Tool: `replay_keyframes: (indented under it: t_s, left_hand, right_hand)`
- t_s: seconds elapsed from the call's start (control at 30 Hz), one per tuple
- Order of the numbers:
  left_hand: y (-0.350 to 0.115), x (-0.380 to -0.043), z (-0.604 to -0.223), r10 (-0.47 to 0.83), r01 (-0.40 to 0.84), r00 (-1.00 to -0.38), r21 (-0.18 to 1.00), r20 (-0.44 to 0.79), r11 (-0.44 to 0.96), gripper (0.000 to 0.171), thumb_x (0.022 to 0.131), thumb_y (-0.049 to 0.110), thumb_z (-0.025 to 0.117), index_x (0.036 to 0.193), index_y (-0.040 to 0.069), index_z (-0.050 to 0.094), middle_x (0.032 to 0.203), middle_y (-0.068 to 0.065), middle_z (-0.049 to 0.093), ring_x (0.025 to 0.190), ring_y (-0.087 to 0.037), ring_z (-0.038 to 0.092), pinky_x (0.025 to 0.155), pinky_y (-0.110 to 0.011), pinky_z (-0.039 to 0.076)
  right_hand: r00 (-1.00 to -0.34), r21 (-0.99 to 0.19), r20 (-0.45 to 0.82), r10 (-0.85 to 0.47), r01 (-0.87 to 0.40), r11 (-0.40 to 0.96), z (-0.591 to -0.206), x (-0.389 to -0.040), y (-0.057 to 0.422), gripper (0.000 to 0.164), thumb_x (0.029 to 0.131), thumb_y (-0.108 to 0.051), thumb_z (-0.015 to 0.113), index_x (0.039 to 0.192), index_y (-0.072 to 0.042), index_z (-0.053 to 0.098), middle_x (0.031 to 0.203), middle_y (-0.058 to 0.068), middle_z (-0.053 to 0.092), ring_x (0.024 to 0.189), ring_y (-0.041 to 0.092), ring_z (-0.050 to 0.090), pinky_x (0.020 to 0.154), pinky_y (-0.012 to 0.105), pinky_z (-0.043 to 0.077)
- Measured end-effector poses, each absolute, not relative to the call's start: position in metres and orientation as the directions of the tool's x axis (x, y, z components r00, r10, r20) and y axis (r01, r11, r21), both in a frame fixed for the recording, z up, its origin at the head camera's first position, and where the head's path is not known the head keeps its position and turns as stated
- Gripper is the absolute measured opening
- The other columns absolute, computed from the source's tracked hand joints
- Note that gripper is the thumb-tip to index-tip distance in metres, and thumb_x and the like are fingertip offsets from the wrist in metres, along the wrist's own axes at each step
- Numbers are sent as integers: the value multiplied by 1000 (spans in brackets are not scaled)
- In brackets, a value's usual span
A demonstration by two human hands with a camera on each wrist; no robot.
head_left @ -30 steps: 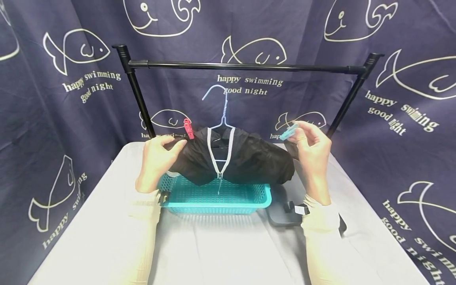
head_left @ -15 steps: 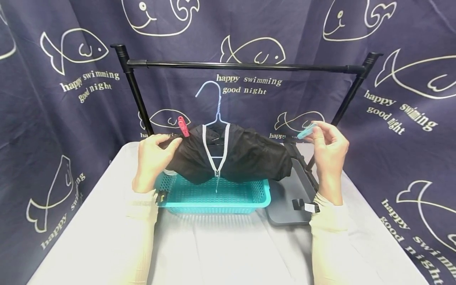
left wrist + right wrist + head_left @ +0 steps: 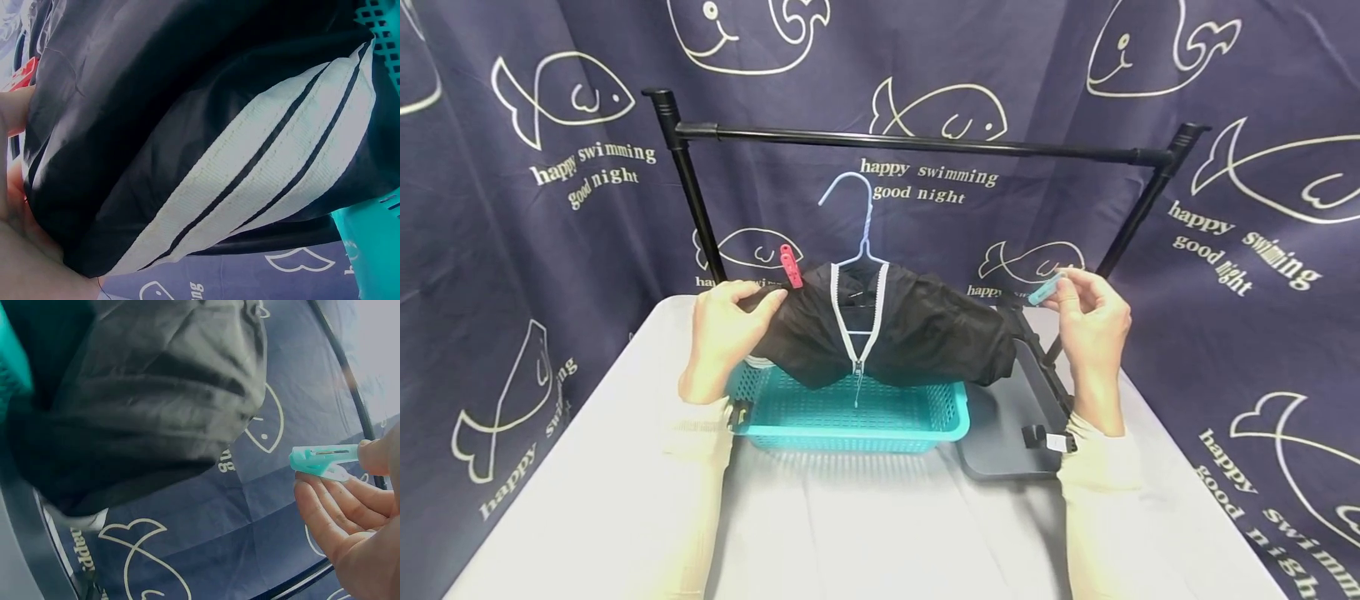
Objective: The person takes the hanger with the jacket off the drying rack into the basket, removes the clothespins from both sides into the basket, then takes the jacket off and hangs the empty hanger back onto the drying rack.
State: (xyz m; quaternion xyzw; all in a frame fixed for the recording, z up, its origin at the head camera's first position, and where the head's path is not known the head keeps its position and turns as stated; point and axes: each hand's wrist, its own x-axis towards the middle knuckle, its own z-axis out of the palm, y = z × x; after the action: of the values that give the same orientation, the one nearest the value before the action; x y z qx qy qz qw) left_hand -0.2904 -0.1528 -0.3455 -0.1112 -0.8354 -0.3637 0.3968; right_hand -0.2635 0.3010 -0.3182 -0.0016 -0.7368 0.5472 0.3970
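Observation:
A small black jacket (image 3: 932,333) with a white zip hangs on a pale blue wire hanger (image 3: 867,225), whose hook stands free below the rack's bar. With thumb and fingers my left hand (image 3: 724,333) pinches the jacket's shoulder on the left. Just beside those fingertips a red clothespin (image 3: 791,267) stands clipped there. White stripes (image 3: 250,169) on the sleeve show in the left wrist view. My right hand (image 3: 1092,333) pinches a light blue clothespin (image 3: 322,457) between thumb and fingers, apart from the jacket and to the right of its other sleeve.
A turquoise basket (image 3: 850,442) stands on the white table (image 3: 880,525) beneath the jacket. To its right lies a grey tray (image 3: 1000,433). Behind the jacket rises a black rack (image 3: 925,143) with a horizontal bar, before a dark blue fish-print curtain (image 3: 587,250).
My right hand has moved right, away from the sleeve, with the light blue clothespin. The jacket and hanger have shifted slightly left. My left hand keeps its pinch on the shoulder.

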Motion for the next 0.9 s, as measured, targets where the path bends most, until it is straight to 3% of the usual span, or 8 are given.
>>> replay_keyframes:
  t_s: [0.13, 0.3, 0.63, 0.73, 0.9]
  left_hand:
    - [-153, -290, -345, -108, 474, -660, 524, 743, 708, 27, 86, 35, 82, 83, 8, 80, 80, -11, 74, 69, -29, 65, 62, -41, 43]
    - [-153, -289, -344, -105, 477, -662, 525, 742, 705, 28, 86, 35, 83, 89, 7, 82, 86, -12, 76, 78, -32, 71, 67, -45, 49]
    - [-153, -288, -342, -112, 470, -674, 541, 730, 697, 31, 86, 37, 82, 96, 7, 83, 94, -13, 78, 86, -34, 73, 71, -48, 52]
    - [-154, -287, -342, -112, 472, -674, 542, 730, 695, 31, 86, 38, 82, 95, 8, 83, 93, -13, 78, 84, -34, 73, 70, -47, 51]
    - [-155, -287, -343, -115, 472, -671, 542, 732, 696, 31, 86, 38, 82, 93, 8, 83, 91, -13, 78, 82, -34, 72, 68, -46, 49]
  right_hand:
    - [-688, -777, 590, 422, -341, 529, -321, -264, 304, 26, 100, -24, 69, 119, -9, 76, 94, -5, 80, 71, -11, 69, 76, 12, 50]
    - [-687, -730, 600, 410, -261, 631, -328, -262, 309, 25, 99, -26, 68, 118, -14, 77, 100, 9, 80, 67, -19, 61, 76, 13, 42]
    - [-727, -632, 607, 321, -197, 749, -349, -266, 317, 25, 98, -27, 68, 116, -13, 76, 98, 12, 79, 67, -25, 49, 76, 22, 40]
    - [-736, -609, 606, 301, -186, 771, -355, -269, 318, 25, 98, -27, 68, 115, -11, 76, 98, 12, 79, 70, -16, 55, 78, 26, 42]
    - [-759, -595, 584, 287, -159, 788, -363, -272, 319, 28, 98, -28, 68, 116, -8, 76, 103, 13, 78, 83, 24, 70, 81, 35, 46]
